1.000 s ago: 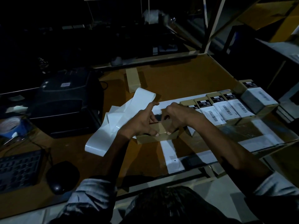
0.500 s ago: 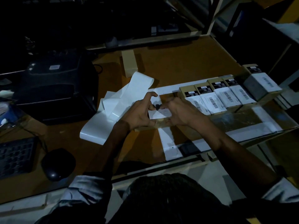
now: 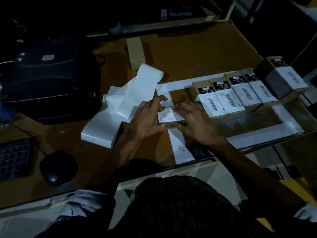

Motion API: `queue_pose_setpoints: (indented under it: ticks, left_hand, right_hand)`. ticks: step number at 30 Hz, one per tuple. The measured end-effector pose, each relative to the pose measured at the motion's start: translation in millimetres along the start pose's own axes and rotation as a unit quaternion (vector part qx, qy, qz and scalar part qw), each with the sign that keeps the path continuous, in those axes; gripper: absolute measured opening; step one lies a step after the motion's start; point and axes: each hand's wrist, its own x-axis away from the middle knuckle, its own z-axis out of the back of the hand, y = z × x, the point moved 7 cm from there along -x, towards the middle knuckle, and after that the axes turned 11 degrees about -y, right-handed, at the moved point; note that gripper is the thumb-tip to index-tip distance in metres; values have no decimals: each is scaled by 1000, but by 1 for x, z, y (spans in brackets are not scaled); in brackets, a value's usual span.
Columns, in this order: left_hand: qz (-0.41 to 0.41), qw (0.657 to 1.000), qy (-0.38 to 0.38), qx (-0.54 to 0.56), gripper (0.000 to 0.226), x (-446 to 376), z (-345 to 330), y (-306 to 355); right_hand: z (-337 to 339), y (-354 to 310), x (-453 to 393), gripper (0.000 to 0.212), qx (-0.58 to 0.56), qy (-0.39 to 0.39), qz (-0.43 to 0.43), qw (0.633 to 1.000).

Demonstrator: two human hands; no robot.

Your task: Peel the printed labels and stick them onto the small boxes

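Nearest, dim: dark hair and pale sleeves at the bottom edge. Left of them, on the brown table [image 3: 197, 54], a black mouse [image 3: 58, 167] and part of a keyboard [image 3: 14, 158].

At centre, both hands together over one small box [image 3: 171, 125], mostly hidden beneath them. Left hand [image 3: 147, 120] with fingers curled round the box's left end, thumb raised above the label's top-left corner. Right hand [image 3: 195, 121] with fingers laid nearly straight, fingertips pressing the right edge of the label [image 3: 169, 115]. Label white, printed, lying on the box's top face, slightly tilted; whether fully stuck down cannot be told.

Just left of the hands, a long strip of white backing paper [image 3: 120, 107], looped and folded on the table.

Right of the hands, a row of four labelled boxes [image 3: 231, 95], side by side and touching, each with a barcode label on top. Beyond the row's right end, a larger box [image 3: 283, 78], tilted, also labelled.

Farther left, a black label printer [image 3: 49, 78]. Behind the strip, a pale cardboard piece [image 3: 136, 52]. Beyond that, darkness.
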Motion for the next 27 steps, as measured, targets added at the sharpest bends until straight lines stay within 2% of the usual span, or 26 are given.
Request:
queue_pose_setpoints:
  ticks: [8,12,18,21,23,25,27]
  left_hand:
    - [-25,992,89,-80,61,15,-10,-1]
    - [-57,980,159,-105,48,24,-11,9]
    - [-58,963,200,-173,35,31,-22,12]
    - [-69,956,221,-178,38,35,-20,18]
    - [-57,962,213,-160,50,37,-16,15]
    - [-49,973,190,-122,68,36,-11,7]
    - [-32,981,160,-101,83,30,-4,-3]
  right_hand:
    - [-12,-1,15,37,-14,121,26,992]
    - [-13,-5,25,25,-5,211,40,977]
    - [-18,-9,41,16,8,304,51,951]
    - [-18,-14,42,16,2,315,39,948]
    - [-18,-13,42,19,-6,305,21,952]
    - [-16,-9,40,26,-26,266,-4,964]
    - [-17,-10,38,44,-27,200,-46,978]
